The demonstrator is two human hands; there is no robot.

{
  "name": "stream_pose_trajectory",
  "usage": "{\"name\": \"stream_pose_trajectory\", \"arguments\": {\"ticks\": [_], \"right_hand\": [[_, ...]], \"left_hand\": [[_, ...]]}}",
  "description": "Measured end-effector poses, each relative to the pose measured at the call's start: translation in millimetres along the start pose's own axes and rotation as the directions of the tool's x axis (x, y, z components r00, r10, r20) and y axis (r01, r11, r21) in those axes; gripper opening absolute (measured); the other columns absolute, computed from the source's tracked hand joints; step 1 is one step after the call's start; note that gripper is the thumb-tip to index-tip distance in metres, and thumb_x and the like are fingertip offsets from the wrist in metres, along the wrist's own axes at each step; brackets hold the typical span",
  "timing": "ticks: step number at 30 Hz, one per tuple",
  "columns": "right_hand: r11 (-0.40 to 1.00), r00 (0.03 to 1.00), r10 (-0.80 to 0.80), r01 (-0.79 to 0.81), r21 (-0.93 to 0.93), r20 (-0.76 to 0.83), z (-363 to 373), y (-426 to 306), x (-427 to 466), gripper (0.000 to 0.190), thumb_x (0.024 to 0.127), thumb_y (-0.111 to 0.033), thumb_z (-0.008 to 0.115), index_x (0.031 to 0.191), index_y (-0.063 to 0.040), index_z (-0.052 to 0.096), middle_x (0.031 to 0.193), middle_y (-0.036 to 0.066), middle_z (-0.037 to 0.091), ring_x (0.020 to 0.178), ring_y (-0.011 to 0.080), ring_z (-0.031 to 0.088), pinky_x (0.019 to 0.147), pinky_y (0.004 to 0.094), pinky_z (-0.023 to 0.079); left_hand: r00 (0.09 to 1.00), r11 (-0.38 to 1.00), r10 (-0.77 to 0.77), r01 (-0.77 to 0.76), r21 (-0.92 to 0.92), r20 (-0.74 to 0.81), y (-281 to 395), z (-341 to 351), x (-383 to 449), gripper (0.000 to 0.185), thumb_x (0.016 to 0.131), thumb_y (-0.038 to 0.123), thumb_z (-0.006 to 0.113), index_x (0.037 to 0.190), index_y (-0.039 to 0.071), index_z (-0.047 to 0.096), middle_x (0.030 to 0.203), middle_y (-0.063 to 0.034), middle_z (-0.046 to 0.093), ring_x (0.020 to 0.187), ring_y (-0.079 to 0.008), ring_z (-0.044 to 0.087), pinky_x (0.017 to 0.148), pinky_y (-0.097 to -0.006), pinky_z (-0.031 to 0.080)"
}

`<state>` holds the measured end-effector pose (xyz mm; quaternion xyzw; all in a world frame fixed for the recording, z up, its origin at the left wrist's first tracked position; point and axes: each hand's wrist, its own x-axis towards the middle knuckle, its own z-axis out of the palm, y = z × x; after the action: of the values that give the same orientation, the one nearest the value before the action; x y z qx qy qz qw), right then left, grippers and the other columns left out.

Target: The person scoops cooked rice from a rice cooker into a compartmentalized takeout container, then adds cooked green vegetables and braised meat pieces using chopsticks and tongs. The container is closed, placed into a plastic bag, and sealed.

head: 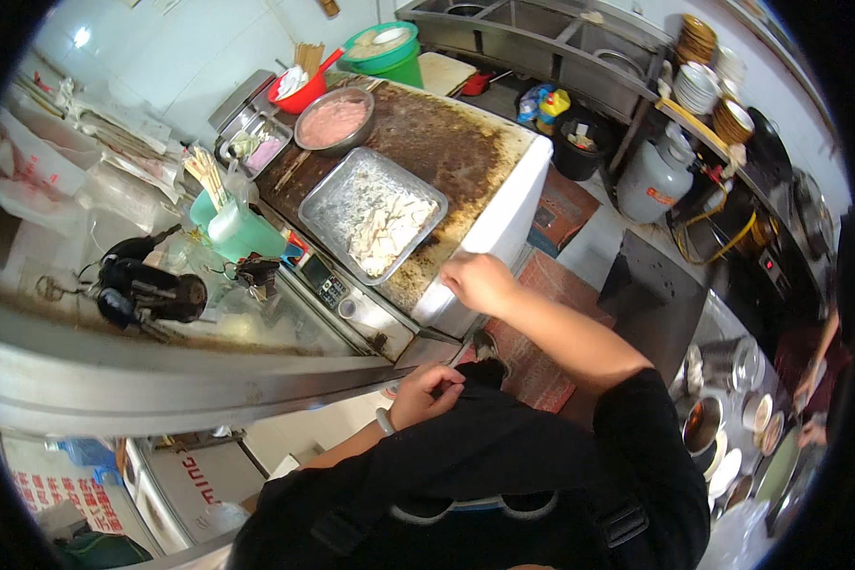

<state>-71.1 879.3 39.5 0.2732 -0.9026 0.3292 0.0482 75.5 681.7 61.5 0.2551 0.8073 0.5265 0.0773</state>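
My right hand (pixel 479 283) is curled into a loose fist over the front edge of a white chest-like unit with a stained brown top (pixel 434 135). Nothing shows in its fingers, and its palm is hidden. Just beyond it, a rectangular metal tray (pixel 335 196) holds pale, flour-dusted strips (pixel 392 228), gathered toward its near right part. My left hand (pixel 425 396), with a pale bracelet (pixel 384 422) at the wrist, hovers before my dark clothing. Its fingers are curled in, with nothing visible between them. Behind the tray stands a metal bowl of pink minced meat (pixel 333 121).
A red strainer (pixel 306 96), green tubs (pixel 397 68) and a green container with sticks (pixel 246 231) flank the tray. A digital scale (pixel 331 288) adjoins it. A gas cylinder (pixel 655 174) stands on the right. Another person's hand (pixel 805 392) is among dishes at far right.
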Motion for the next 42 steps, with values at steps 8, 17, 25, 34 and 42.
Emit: {"name": "stream_pose_trajectory", "arguments": {"ticks": [8,17,25,34,42], "right_hand": [[0.851,0.881,-0.337,0.436,-0.295,0.331,49.7,22.1,199.6,0.025,0.075,-0.017,0.065,0.1,-0.014,0.07,0.099,0.006,0.067,0.1,0.0282,0.063,0.1,0.044,0.042],[0.736,0.747,-0.534,0.641,-0.217,0.396,42.4,25.2,229.8,0.018,0.081,-0.02,0.06,0.094,-0.009,0.066,0.087,0.008,0.066,0.09,0.0273,0.065,0.086,0.0443,0.044],[0.527,0.447,-0.8,0.842,0.114,0.4,-3.8,-14.8,121.9,0.026,0.082,-0.023,0.055,0.094,-0.002,0.066,0.07,0.007,0.057,0.066,0.0229,0.055,0.061,0.0357,0.035],[0.772,0.767,-0.496,0.604,-0.197,0.407,74.4,52.2,328.7,0.017,0.084,-0.008,0.052,0.09,-0.003,0.067,0.088,0.016,0.068,0.08,0.0307,0.068,0.066,0.0435,0.055],[0.706,0.693,-0.491,0.672,-0.224,0.528,126.3,60.9,365.7,0.022,0.088,-0.011,0.047,0.104,-0.005,0.062,0.1,0.017,0.067,0.089,0.0319,0.069,0.072,0.0447,0.055]], "left_hand": [[0.962,0.99,-0.041,0.003,-0.139,-0.27,-23.0,-1.3,80.9,0.007,0.087,0.004,0.067,0.094,0.005,0.065,0.079,-0.0059,0.055,0.063,-0.0159,0.055,0.058,-0.0288,0.043],[0.711,0.958,-0.285,0.198,-0.205,-0.643,-30.4,-21.0,92.9,0.028,0.087,0.002,0.066,0.113,0.007,0.057,0.091,-0.0058,0.057,0.076,-0.0145,0.055,0.068,-0.0284,0.046],[0.011,0.633,-0.736,-0.344,-0.694,-0.677,-31.9,-50.1,155.8,0.027,0.104,0.036,0.041,0.108,0.009,0.043,0.075,-0.0046,0.049,0.062,-0.0158,0.044,0.057,-0.0306,0.04],[0.065,0.602,-0.738,-0.387,-0.699,-0.672,2.0,-26.6,158.9,0.066,0.098,0.065,0.025,0.078,0.01,0.055,0.052,0.0007,0.036,0.043,-0.0131,0.031,0.042,-0.0287,0.024],[0.435,0.635,-0.646,-0.149,-0.758,-0.627,14.2,31.1,168.8,0.035,0.105,0.037,0.039,0.1,0.005,0.053,0.065,-0.0033,0.042,0.054,-0.0136,0.04,0.051,-0.0278,0.035]]}}
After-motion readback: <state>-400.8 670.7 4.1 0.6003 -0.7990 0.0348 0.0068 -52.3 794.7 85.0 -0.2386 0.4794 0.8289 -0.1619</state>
